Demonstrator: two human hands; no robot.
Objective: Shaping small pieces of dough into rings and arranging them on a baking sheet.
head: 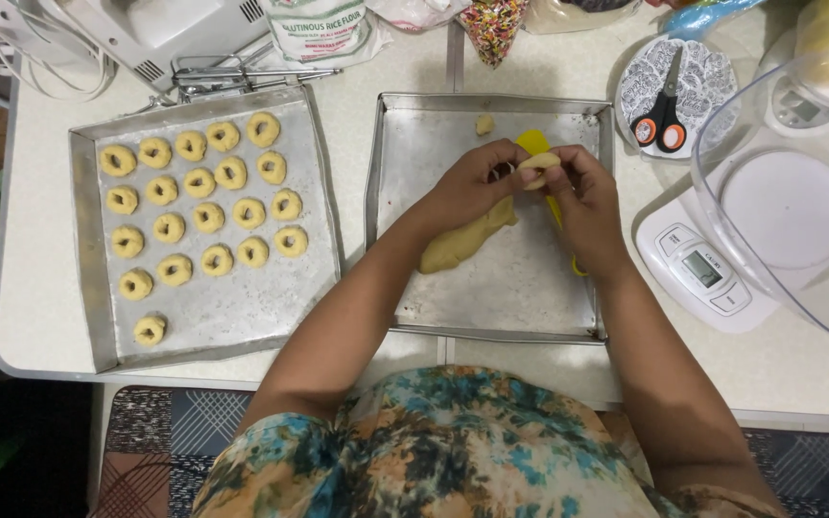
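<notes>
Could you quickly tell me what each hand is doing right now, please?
Left hand: closed on the small dough piece.
Right hand: closed on the same dough piece.

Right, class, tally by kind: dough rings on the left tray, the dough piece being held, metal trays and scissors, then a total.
Dough rings: 21
Held dough piece: 1
Metal trays: 2
Scissors: 1
Total: 25

one head-worn view looks straight down, fairly close, over the hands (530,192) and two trays (491,307) on a table.
</notes>
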